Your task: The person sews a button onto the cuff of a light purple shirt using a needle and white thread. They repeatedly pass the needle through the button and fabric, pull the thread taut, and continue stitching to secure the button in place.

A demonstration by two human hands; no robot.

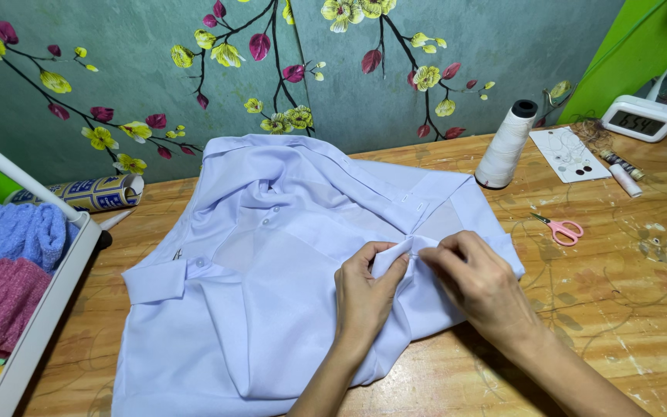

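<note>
I see my left hand and right hand meeting over the white shirt, both pinching one small fold of its cloth between thumb and fingers. The fingertips are buried in that fold. The shirt lies spread mid-desk, its hem cut off at the near edge. Pink scissors and a thread cone sit toward the far right corner.

A worn wooden table carries a pale lilac button shirt, white thread cone, pink-handled scissors, white digital clock, and a flat white button card.
</note>
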